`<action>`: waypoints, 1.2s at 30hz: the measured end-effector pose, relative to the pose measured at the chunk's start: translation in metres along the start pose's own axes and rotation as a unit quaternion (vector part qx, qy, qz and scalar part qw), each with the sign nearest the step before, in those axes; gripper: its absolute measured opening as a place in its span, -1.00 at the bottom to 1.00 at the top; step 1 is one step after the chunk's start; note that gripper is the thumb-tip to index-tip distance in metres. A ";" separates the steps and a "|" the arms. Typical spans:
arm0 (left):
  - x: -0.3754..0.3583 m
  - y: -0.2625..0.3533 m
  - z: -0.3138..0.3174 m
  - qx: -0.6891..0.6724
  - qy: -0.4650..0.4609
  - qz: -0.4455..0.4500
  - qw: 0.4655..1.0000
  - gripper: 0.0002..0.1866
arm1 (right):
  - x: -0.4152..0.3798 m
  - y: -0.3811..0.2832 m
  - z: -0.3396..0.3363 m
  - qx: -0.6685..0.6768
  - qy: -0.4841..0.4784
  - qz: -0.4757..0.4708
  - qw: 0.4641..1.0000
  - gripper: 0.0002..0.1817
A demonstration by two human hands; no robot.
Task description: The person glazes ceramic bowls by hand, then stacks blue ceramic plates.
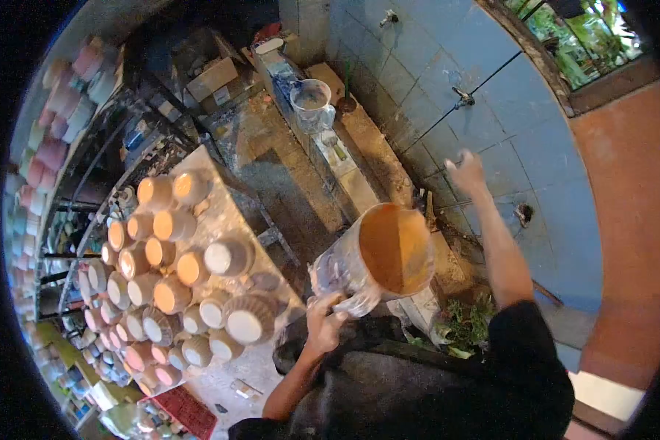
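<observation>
My left hand point(323, 326) is closed around the handle of a large translucent plastic jug point(337, 258). The jug tilts, its wide mouth facing up and to the right, and orange-brown liquid or coating shows inside. My right hand point(467, 174) is raised in front of the blue tiled wall, its fingers apart and slightly bent, with nothing visible in them. Nearest to it is a wall tap point(462, 97), which it does not touch. Left of the jug, many upturned cups point(249, 320) stand on a board point(224, 187), some with orange bases, others pale.
Another clear jug point(310, 103) stands on a narrow ledge point(356, 187), near a brush point(333, 143). A second tap point(522, 213) sits lower on the wall. Green plants point(466, 326) grow below the jug. Shelves of stacked pots point(55, 154) line the left; a cardboard box point(213, 79) is behind.
</observation>
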State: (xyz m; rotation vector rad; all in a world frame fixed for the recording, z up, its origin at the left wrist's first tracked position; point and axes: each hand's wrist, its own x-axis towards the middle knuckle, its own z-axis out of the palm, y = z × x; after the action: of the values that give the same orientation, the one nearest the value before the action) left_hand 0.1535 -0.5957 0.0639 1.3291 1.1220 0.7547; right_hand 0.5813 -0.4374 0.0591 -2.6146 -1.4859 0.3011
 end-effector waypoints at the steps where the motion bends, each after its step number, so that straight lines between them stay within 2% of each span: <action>1: 0.011 0.007 0.008 0.053 0.039 0.017 0.998 -0.49 | 0.046 0.006 0.008 -0.064 0.012 -0.021 0.998 -0.37; 2: 0.024 0.012 0.017 0.051 0.061 0.009 0.997 -0.49 | 0.091 0.013 0.013 -0.104 0.014 -0.034 0.994 -0.33; 3: 0.035 0.015 0.024 -0.008 0.080 -0.017 0.997 -0.49 | 0.132 0.019 0.019 -0.145 0.014 -0.047 0.988 -0.28; 5: 0.049 0.005 0.039 -0.151 0.130 -0.050 0.979 -0.47 | 0.207 0.034 0.031 -0.173 0.154 -0.132 0.964 -0.26; 6: 0.043 -0.030 0.040 -0.189 0.174 -0.015 0.966 -0.45 | 0.237 0.032 0.034 -0.178 0.140 -0.129 0.966 -0.26; 7: 0.047 -0.036 0.040 -0.209 0.170 -0.023 0.963 -0.43 | 0.259 0.030 0.032 -0.184 0.123 -0.124 0.967 -0.26; 8: 0.056 -0.035 0.041 -0.229 0.167 -0.030 0.958 -0.41 | 0.280 0.028 0.034 -0.190 0.108 -0.120 0.968 -0.26; 10: 0.079 -0.026 0.054 -0.249 0.180 -0.043 0.951 -0.39 | 0.316 0.027 0.055 -0.158 0.086 -0.047 0.983 -0.33; 11: 0.100 0.003 0.064 -0.247 0.199 -0.055 0.947 -0.40 | 0.325 0.029 0.067 -0.144 0.072 -0.011 0.987 -0.37; 12: 0.113 0.018 0.071 -0.244 0.217 -0.067 0.943 -0.40 | 0.327 0.032 0.072 -0.126 0.100 -0.020 0.987 -0.42; 14: 0.122 0.015 0.078 0.011 0.236 -0.048 0.971 -0.31 | 0.324 0.035 0.075 -0.088 0.155 -0.036 0.983 -0.54; 17: 0.149 0.019 0.085 -0.121 0.239 -0.063 0.961 -0.34 | 0.316 0.070 0.067 -0.042 0.030 -0.162 0.985 -0.64; 20: 0.161 0.016 0.093 -0.197 0.239 -0.076 0.948 -0.43 | 0.315 0.083 0.052 0.000 0.007 -0.245 0.969 -0.68; 21: 0.163 0.017 0.095 -0.198 0.229 -0.152 0.941 -0.47 | 0.311 0.083 0.049 0.056 0.112 -0.283 0.951 -0.70; 23: 0.178 0.014 0.111 -0.204 0.230 -0.157 0.939 -0.51 | 0.280 0.053 0.032 0.162 0.319 -0.346 0.867 -0.73; 24: 0.183 0.011 0.117 -0.206 0.233 -0.163 0.936 -0.53 | 0.254 0.048 0.035 0.244 0.313 -0.247 0.884 -0.76; 25: 0.189 0.007 0.116 -0.141 0.170 -0.133 0.966 -0.58 | 0.219 0.042 0.039 0.323 0.304 -0.144 0.884 -0.77; 26: 0.198 0.009 0.123 -0.150 0.149 -0.192 0.958 -0.59 | 0.169 0.025 0.022 0.428 0.198 -0.044 0.881 -0.76; 27: 0.214 0.011 0.136 -0.130 0.142 -0.206 0.959 -0.56 | 0.126 0.020 0.022 0.553 0.068 0.024 0.830 -0.73; 28: 0.228 0.020 0.145 -0.130 0.082 -0.122 0.980 -0.57 | 0.080 0.004 0.026 0.606 0.024 -0.006 0.795 -0.73; 29: 0.241 0.040 0.157 -0.065 0.077 -0.123 0.987 -0.61 | 0.041 -0.003 0.022 0.558 -0.090 0.022 0.825 -0.77; 30: 0.244 0.005 0.168 -0.032 0.039 -0.103 0.993 -0.67 | 0.016 -0.009 0.024 0.526 -0.108 -0.010 0.844 -0.73; 31: 0.245 -0.004 0.181 0.116 0.036 0.042 0.992 -0.65 | 0.004 -0.018 0.023 0.539 -0.108 0.029 0.835 -0.68; 33: 0.248 -0.008 0.202 0.230 0.004 0.132 0.964 -0.60 | -0.001 -0.022 0.023 0.565 -0.126 0.124 0.806 -0.61; 34: 0.254 -0.009 0.210 0.202 -0.025 0.081 0.976 -0.57 | 0.004 -0.020 0.028 0.577 -0.140 0.179 0.784 -0.59; 35: 0.256 -0.010 0.218 0.174 -0.055 0.027 0.983 -0.54 | 0.004 -0.016 0.034 0.578 -0.139 0.191 0.781 -0.59; 36: 0.260 -0.012 0.224 0.180 -0.072 0.027 0.981 -0.52 | 0.006 -0.011 0.042 0.579 -0.139 0.201 0.778 -0.60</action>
State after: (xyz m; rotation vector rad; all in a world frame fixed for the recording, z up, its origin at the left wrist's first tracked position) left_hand 0.4448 -0.4365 -0.0221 1.6958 1.1452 0.4967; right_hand 0.5650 -0.4267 0.0196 -1.7791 -0.3912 1.2152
